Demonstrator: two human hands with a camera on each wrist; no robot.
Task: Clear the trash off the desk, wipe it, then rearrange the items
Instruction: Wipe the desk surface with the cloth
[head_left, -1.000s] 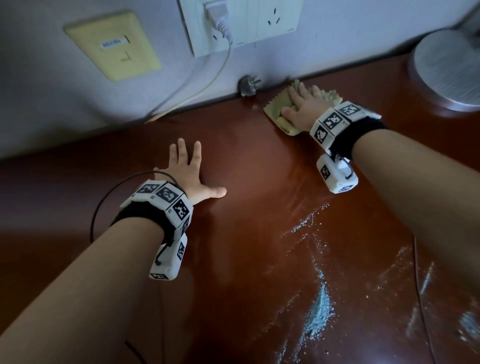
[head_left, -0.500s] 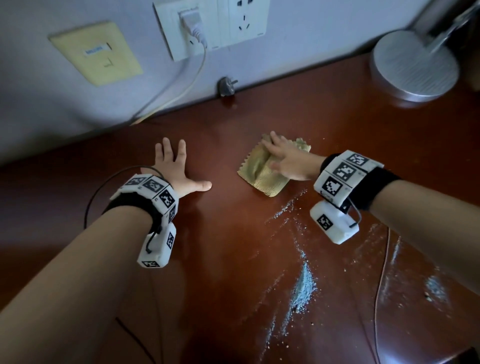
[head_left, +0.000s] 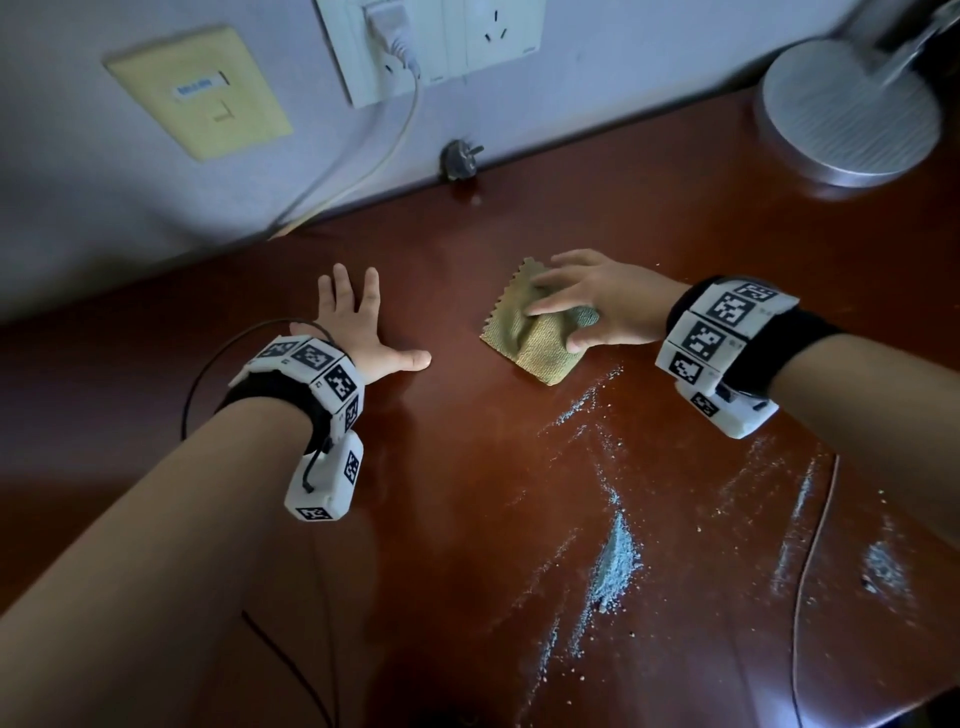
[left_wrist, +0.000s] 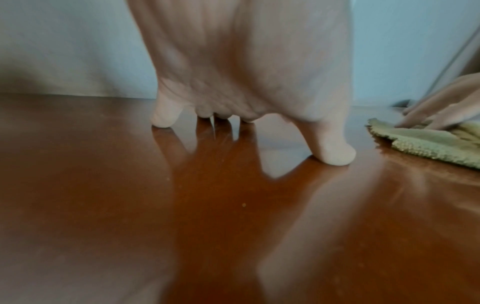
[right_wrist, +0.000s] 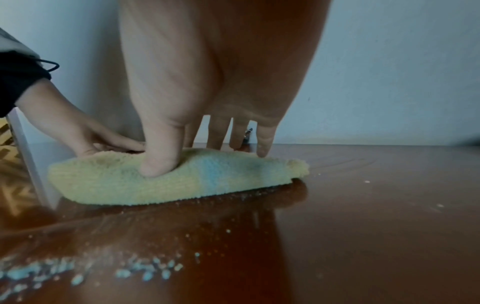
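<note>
Cloth (head_left: 535, 338) lies under right hand (head_left: 608, 306) on desk (head_left: 519, 467).

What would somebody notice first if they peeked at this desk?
Probably the pale blue powder streaked over the near part of the shiny brown desk. Next, the right hand pressing a yellow-green cloth onto the middle of the desk, just beyond the powder, with the left hand spread flat beside it. A round silver lamp base sits in the far right corner.
</note>
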